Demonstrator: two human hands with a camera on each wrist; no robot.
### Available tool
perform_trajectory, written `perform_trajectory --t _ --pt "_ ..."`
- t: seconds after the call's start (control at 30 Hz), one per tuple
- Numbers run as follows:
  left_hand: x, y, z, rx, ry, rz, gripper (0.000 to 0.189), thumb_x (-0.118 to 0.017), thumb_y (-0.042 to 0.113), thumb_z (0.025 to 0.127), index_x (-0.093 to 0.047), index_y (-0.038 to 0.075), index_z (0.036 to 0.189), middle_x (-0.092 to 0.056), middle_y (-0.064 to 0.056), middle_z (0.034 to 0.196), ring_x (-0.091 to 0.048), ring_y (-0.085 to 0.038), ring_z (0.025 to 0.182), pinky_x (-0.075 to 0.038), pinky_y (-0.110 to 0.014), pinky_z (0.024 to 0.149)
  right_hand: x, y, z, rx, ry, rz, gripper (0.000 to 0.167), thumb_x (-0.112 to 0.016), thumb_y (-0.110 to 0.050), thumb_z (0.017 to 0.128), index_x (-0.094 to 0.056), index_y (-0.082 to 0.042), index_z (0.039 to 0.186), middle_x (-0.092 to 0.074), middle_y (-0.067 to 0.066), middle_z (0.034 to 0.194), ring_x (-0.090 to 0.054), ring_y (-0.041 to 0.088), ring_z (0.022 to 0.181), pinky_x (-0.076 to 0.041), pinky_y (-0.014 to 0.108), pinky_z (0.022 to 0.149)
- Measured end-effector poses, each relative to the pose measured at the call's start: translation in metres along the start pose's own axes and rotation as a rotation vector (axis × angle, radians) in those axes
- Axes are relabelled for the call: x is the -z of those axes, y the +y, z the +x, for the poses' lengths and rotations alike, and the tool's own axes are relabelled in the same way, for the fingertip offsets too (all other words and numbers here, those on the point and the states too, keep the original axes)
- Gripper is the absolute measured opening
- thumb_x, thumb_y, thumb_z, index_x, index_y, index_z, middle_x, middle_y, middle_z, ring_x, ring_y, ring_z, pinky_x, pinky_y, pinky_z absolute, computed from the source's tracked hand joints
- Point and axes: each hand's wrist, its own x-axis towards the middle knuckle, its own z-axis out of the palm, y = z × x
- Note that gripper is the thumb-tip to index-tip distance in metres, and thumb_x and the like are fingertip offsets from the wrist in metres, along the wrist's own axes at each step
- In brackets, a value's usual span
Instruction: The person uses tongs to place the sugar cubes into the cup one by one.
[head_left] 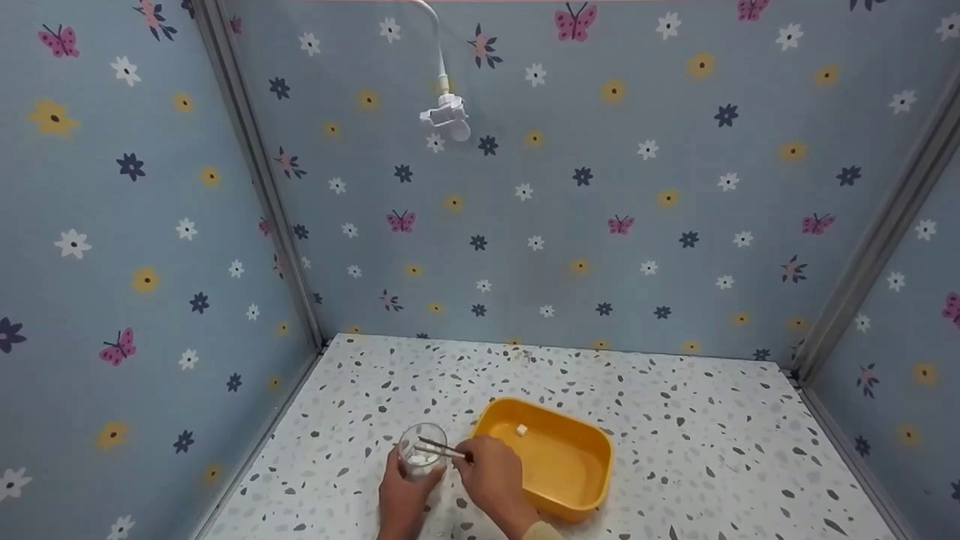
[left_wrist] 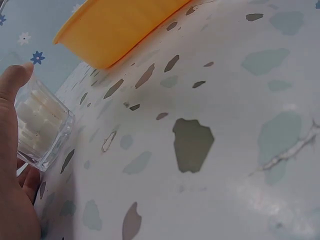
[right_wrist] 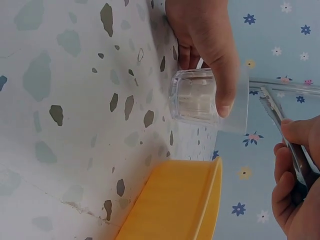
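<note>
My left hand grips a clear glass on the speckled table, thumb on one side and fingers round the other. White cubes are piled in its lower part, seen through the wall in both wrist views. In my right hand is a pair of metal tongs, pinched between thumb and fingers. Their tips point over the glass mouth in the head view, and in the right wrist view nothing shows between them. One white cube lies inside the yellow tray, beyond the right hand.
The tray stands just right of the glass, its near left side partly behind the right hand. Flowered panels wall in the table at the back and both sides. A white bendy arm with a clamp hangs before the back panel.
</note>
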Motion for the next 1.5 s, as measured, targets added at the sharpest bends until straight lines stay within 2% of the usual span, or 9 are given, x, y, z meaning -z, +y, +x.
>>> perform_trajectory --t 0.27,0.5,0.6,0.73,0.9,1.13,1.3,1.43,1.5 --pt "-0.001 0.000 -0.001 -0.009 0.007 0.032 0.107 -0.087 0.049 0.065 -0.033 0.006 0.147 -0.043 -0.024 0.143 -0.043 -0.036 0.130 -0.038 -0.053 0.104 0.011 0.019 0.004 -0.054 -0.012 -0.001 0.006 -0.079 -0.023 0.082 -0.078 -0.020 0.088 -0.063 -0.016 0.074 -0.054 0.000 0.064 -0.050 0.027 0.058" --pt "0.000 0.000 0.000 -0.040 0.029 0.046 0.105 -0.089 0.045 0.063 -0.036 0.005 0.145 -0.046 -0.024 0.141 -0.045 -0.038 0.128 -0.039 -0.053 0.103 0.030 0.057 0.011 -0.182 -0.035 0.003 0.011 -0.077 -0.021 0.085 -0.077 -0.015 0.094 -0.063 -0.011 0.076 -0.052 0.007 0.064 -0.050 0.026 0.061" --pt "0.000 0.000 0.001 -0.042 0.034 0.050 0.104 -0.089 0.043 0.063 -0.036 0.006 0.145 -0.045 -0.023 0.142 -0.044 -0.037 0.129 -0.038 -0.052 0.105 0.037 0.076 0.013 -0.216 -0.022 -0.029 0.012 -0.077 -0.021 0.084 -0.077 -0.013 0.094 -0.063 -0.008 0.074 -0.051 0.009 0.061 -0.048 0.027 0.057" --pt "0.001 0.000 0.001 -0.016 0.036 0.050 0.107 -0.090 0.044 0.063 -0.035 0.006 0.146 -0.043 -0.024 0.143 -0.042 -0.037 0.131 -0.038 -0.051 0.105 0.043 0.099 0.016 -0.241 0.008 -0.069 0.013 -0.078 -0.019 0.083 -0.077 -0.011 0.093 -0.061 -0.005 0.070 -0.050 0.011 0.058 -0.045 0.028 0.053" --pt "0.000 0.003 -0.001 0.017 0.028 0.050 0.110 -0.090 0.042 0.063 -0.032 0.004 0.148 -0.040 -0.025 0.145 -0.040 -0.039 0.132 -0.037 -0.052 0.106 0.044 0.119 0.019 -0.317 -0.037 -0.098 0.019 -0.078 -0.016 0.082 -0.075 -0.006 0.098 -0.068 0.002 0.085 -0.054 0.013 0.065 -0.052 0.032 0.063" --pt "0.000 0.005 0.000 -0.015 0.040 0.049 0.106 -0.090 0.040 0.064 -0.034 0.004 0.147 -0.042 -0.024 0.144 -0.040 -0.038 0.132 -0.036 -0.052 0.107 0.042 0.123 0.028 -0.444 -0.126 -0.072 0.021 -0.076 -0.011 0.083 -0.074 -0.003 0.103 -0.070 0.008 0.097 -0.057 0.017 0.073 -0.054 0.035 0.069" --pt "0.000 0.003 -0.001 -0.009 0.036 0.037 0.108 -0.090 0.041 0.063 -0.033 0.004 0.147 -0.042 -0.024 0.144 -0.041 -0.039 0.132 -0.036 -0.052 0.106 0.034 0.124 0.033 -0.510 -0.152 -0.053 0.019 -0.074 -0.011 0.086 -0.071 -0.001 0.102 -0.067 0.009 0.092 -0.056 0.020 0.073 -0.055 0.038 0.075" --pt "-0.001 0.004 -0.002 -0.002 0.031 0.039 0.108 -0.090 0.041 0.063 -0.034 0.004 0.147 -0.042 -0.025 0.144 -0.041 -0.039 0.131 -0.036 -0.053 0.106 0.030 0.126 0.033 -0.531 -0.161 -0.045 0.010 -0.072 -0.010 0.087 -0.071 -0.003 0.094 -0.065 0.006 0.084 -0.055 0.020 0.070 -0.054 0.036 0.070" --pt "0.001 0.005 -0.002 0.003 0.045 0.041 0.107 -0.090 0.040 0.062 -0.035 0.005 0.147 -0.044 -0.024 0.143 -0.042 -0.038 0.130 -0.036 -0.052 0.106 0.027 0.124 0.034 -0.513 -0.155 -0.033 0.006 -0.071 -0.009 0.088 -0.071 -0.005 0.090 -0.064 0.006 0.082 -0.055 0.019 0.068 -0.053 0.034 0.067"
